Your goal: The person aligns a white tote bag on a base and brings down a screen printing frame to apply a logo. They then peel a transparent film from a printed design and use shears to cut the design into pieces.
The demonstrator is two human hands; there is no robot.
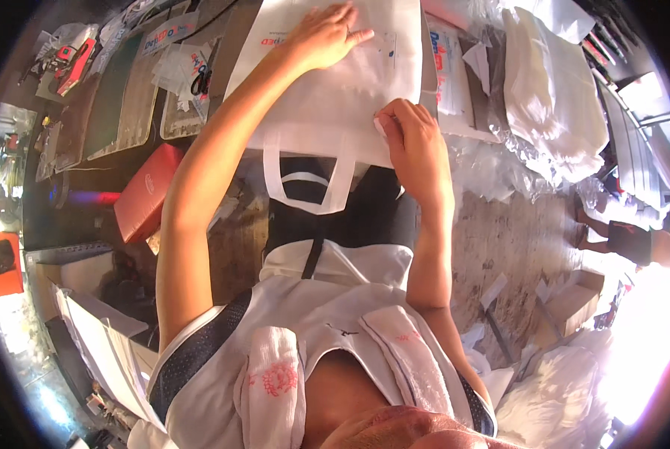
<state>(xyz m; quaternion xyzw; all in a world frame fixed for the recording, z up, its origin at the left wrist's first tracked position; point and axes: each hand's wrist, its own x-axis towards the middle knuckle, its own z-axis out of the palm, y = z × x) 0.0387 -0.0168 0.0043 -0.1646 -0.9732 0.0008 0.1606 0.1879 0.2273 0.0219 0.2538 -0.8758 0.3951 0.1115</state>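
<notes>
A white fabric tote bag (pixel 327 105) lies flat on the work table, with faint print showing on it. Its handle (pixel 323 206) hangs in a loop over the table's near edge. My left hand (pixel 323 37) is stretched over the far part of the bag, palm down, thumb spread from the other fingers. Near the bag's right side, close to its lower corner, my right hand (pixel 413 131) is closed with thumb and fingers curled together. What those fingers pinch, if anything, is hidden.
Black scissors (pixel 201 79) and clear plastic scraps lie left of the bag. A stack of white bags (pixel 552 90) in clear plastic is at the right. A red box (pixel 148 193) stands below the table's left edge. Another person's legs (pixel 612 238) show at far right.
</notes>
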